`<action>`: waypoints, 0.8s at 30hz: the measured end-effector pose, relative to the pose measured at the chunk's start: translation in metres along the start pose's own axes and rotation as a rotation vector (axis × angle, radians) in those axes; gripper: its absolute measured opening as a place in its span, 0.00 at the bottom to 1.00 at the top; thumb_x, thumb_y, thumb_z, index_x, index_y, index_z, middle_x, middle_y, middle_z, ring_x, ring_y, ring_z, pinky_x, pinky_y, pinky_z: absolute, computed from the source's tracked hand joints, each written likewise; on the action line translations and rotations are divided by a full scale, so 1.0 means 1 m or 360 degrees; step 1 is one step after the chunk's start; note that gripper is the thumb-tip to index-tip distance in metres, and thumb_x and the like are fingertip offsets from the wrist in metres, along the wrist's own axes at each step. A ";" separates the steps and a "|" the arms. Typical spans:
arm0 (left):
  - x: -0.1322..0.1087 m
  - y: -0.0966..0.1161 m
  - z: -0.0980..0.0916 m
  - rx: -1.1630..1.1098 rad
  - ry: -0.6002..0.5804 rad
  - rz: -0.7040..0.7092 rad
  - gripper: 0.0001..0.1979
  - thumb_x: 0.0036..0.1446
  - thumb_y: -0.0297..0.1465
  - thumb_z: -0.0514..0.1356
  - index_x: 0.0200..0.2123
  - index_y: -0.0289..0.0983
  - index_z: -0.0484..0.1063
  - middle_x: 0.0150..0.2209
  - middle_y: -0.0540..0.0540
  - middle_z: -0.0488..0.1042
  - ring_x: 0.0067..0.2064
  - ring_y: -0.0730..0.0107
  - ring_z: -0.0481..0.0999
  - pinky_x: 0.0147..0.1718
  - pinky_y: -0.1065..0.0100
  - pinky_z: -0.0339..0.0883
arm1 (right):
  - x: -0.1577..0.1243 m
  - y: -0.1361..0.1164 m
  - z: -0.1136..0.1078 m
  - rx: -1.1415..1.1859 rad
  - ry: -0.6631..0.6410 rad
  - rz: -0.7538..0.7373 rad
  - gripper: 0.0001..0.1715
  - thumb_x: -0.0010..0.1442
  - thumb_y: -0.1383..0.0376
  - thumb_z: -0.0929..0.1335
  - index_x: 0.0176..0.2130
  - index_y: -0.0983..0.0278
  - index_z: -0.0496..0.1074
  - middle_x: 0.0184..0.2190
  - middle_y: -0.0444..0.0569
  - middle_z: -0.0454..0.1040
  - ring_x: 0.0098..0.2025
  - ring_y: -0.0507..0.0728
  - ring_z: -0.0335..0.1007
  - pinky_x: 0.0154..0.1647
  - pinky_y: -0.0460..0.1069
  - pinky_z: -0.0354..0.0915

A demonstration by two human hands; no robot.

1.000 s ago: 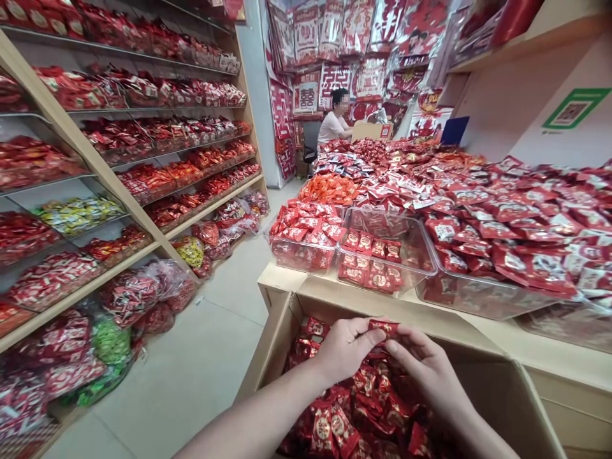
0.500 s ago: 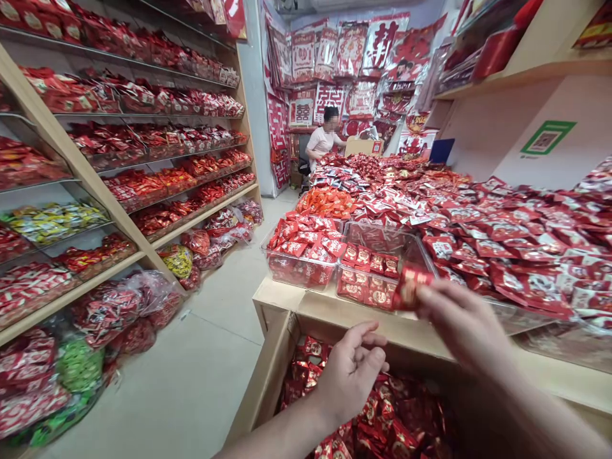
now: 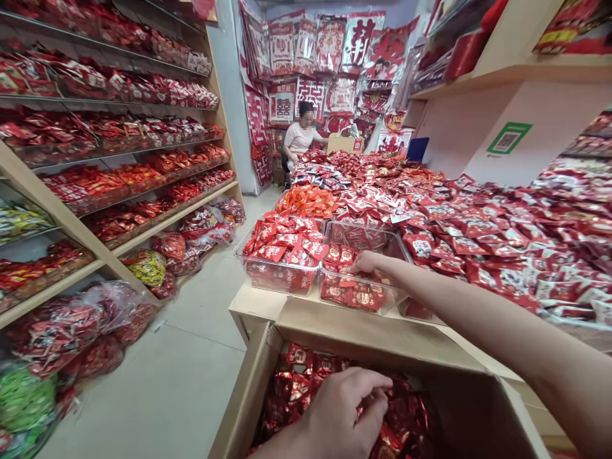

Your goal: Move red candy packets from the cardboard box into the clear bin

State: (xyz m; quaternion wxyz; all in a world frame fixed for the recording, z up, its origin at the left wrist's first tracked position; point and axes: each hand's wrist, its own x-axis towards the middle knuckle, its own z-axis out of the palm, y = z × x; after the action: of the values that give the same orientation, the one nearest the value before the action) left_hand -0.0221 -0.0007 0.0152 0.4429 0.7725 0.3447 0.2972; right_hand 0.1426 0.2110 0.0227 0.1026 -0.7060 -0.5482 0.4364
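Note:
My right hand reaches into a clear plastic bin. Its fingers are bent together at a red foil packet, partly hidden under them, beside the rows of similar small packets inside. Below it, my left hand hangs over an open cardboard box. The left fingers are loosely curved with the thumb apart, and nothing shows between them. Loose shiny red packets with gold print fill the left part of that box; the hand covers some of them.
A second clear bin of red packets adjoins on the left. Heaps of red packets spread over the counter at right. Stocked shelves and bagged goods line the left aisle. A person sits at the far end.
My right hand has carried a red packet from in front of the bin into it. My left hand has lowered toward the box, and the view has turned slightly right.

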 end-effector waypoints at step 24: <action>-0.019 -0.060 0.031 0.0999 -0.1020 -0.0330 0.10 0.46 0.34 0.58 0.33 0.38 0.71 0.32 0.42 0.74 0.36 0.56 0.72 0.32 0.61 0.63 | -0.028 0.003 -0.029 -0.0970 0.0478 -0.0350 0.07 0.46 0.70 0.66 0.28 0.70 0.72 0.31 0.59 0.74 0.36 0.59 0.69 0.33 0.47 0.62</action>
State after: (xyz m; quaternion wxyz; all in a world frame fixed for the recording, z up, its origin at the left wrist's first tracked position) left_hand -0.0256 -0.0083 -0.0540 0.2992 0.8836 0.3392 -0.1213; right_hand 0.1650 0.1958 0.0520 0.0130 -0.6973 -0.7047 0.1306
